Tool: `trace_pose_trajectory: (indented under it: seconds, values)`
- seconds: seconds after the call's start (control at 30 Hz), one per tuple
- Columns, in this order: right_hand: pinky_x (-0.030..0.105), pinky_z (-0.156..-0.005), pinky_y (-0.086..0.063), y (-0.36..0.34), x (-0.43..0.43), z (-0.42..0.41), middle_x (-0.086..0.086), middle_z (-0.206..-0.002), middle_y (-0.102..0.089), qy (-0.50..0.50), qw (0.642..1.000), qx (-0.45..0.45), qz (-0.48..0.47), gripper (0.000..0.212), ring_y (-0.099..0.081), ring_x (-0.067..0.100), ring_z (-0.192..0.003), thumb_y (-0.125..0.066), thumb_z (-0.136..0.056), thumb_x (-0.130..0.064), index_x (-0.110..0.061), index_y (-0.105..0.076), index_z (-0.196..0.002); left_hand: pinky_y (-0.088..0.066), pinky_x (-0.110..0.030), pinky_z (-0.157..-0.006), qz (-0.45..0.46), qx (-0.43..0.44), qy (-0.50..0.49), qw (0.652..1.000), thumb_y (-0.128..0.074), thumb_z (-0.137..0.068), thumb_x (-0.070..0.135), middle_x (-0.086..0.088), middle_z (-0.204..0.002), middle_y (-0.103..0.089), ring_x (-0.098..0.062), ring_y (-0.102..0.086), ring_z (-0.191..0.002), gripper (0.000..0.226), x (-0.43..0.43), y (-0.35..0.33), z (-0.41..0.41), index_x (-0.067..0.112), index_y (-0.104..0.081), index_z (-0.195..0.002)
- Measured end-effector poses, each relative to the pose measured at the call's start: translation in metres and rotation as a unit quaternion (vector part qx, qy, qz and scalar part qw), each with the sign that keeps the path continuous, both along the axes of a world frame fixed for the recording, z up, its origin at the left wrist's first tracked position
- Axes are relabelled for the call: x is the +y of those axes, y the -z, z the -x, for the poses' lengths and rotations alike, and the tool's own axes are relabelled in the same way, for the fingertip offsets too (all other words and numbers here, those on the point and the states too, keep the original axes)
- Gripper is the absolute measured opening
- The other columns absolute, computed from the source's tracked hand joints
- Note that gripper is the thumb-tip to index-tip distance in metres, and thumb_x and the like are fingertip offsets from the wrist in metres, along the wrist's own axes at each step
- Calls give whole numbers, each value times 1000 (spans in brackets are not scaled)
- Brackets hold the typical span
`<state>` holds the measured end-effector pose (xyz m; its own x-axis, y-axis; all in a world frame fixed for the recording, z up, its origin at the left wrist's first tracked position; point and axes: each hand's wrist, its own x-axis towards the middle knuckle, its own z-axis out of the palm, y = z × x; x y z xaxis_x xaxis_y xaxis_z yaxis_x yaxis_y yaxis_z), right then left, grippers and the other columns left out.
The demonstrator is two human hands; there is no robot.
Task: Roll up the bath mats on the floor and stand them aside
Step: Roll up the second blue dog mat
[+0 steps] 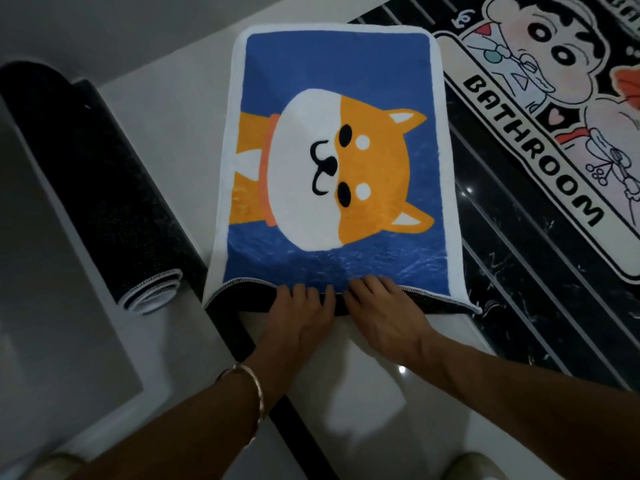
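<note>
A blue bath mat (pixel 332 74) with an orange and white dog face and a white border lies flat on the pale floor. Its near edge is folded over, showing the dark underside (pixel 239 292). My left hand (pixel 301 313) and my right hand (pixel 384 310) sit side by side on that folded edge, fingers curled over it and gripping the fold. A second mat (pixel 114 188), rolled up with its black backing outward, lies on the floor to the left. A third mat (pixel 540 109), with a cartoon figure and the word BATHROOM, lies flat to the right.
A black floor strip (pixel 294 410) runs diagonally under my left forearm. Dark marble flooring (pixel 512 271) lies under the cartoon mat at the right. A grey surface (pixel 52 271) fills the left side. Light-coloured footwear tips show at the bottom edge.
</note>
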<state>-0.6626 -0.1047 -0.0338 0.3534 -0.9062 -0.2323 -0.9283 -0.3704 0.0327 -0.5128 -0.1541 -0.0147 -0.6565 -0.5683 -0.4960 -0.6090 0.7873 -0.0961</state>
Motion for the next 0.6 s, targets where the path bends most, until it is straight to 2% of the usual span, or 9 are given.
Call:
trace_pose_trajectory:
  seconds: [0.03, 0.07, 0.1, 0.13, 0.27, 0.33, 0.37, 0.43, 0.6]
  values:
    - [36, -73, -40, -1, -1, 1, 6, -82, -59, 4, 1000, 13, 7, 36, -55, 25, -73, -32, -78, -19, -11, -65, -87, -47, -43, -78, 23, 46, -13, 999, -60, -89, 21, -23, -102, -59, -34, -59, -90, 55, -2, 0, -4, 3, -42, -138]
    - [37, -74, -37, -2, -2, 2, 6, -84, -59, 8, 1000, 24, 13, 37, -54, 25, -74, -32, -78, -20, -10, -66, -92, -50, -38, -60, 33, 60, -13, 998, -78, -70, 23, -20, -83, -63, -31, -61, -69, 58, -3, 3, -7, 5, -60, -123]
    - [38, -74, -36, -2, -1, 1, 7, -85, -60, 15, 999, 32, 15, 40, -54, 26, -75, -32, -78, -21, -10, -66, -96, -48, -32, -47, 45, 81, -13, 996, -87, -52, 23, -15, -68, -62, -29, -58, -53, 58, -2, 8, -11, 7, -71, -106]
    - [39, -75, -37, -2, 2, 0, 7, -87, -61, 26, 999, 36, 16, 42, -55, 26, -76, -34, -77, -22, -8, -66, -101, -44, -29, -41, 45, 93, -18, 995, -89, -44, 22, -13, -62, -60, -28, -55, -45, 55, -2, 12, -12, 9, -75, -95]
    - [44, -82, -51, 4, 20, -9, 11, -101, -65, 73, 997, 21, -24, 56, -61, 29, -88, -68, -64, -27, -5, -64, -116, -44, -31, -43, 88, 105, 0, 990, -85, -49, 25, -13, -63, -61, -27, -54, -43, 49, 0, 18, -16, 9, -75, -94]
    - [41, -70, -53, 4, 21, -10, 10, -96, -65, 97, 994, 16, -49, 61, -61, 28, -78, -80, -54, -26, -7, -66, -111, -44, -29, -44, 124, 122, 15, 985, -75, -61, 26, -12, -60, -60, -25, -53, -42, 39, 1, 22, -17, 9, -75, -96]
    - [39, -61, -51, 3, 18, -9, 9, -90, -64, 108, 993, 17, -50, 59, -60, 27, -70, -81, -50, -24, -8, -68, -106, -43, -28, -44, 132, 128, 20, 983, -69, -64, 26, -10, -58, -59, -24, -52, -41, 35, 1, 22, -17, 10, -75, -95]
    - [35, -49, -47, 2, 13, -7, 8, -79, -63, 112, 992, 14, -49, 52, -57, 25, -59, -82, -44, -17, -9, -69, -94, -40, -26, -44, 133, 140, 29, 981, -73, -60, 22, -8, -56, -57, -23, -51, -41, 31, 1, 22, -16, 11, -74, -89]
    - [29, -36, -42, 2, -1, -3, 8, -63, -58, 117, 991, -25, -56, 39, -54, 25, -46, -79, -36, -3, -8, -63, -70, -47, -37, -50, 140, 151, 10, 979, -81, -53, 23, -12, -68, -61, -27, -56, -52, 44, 11, 27, -15, 8, -72, -93]
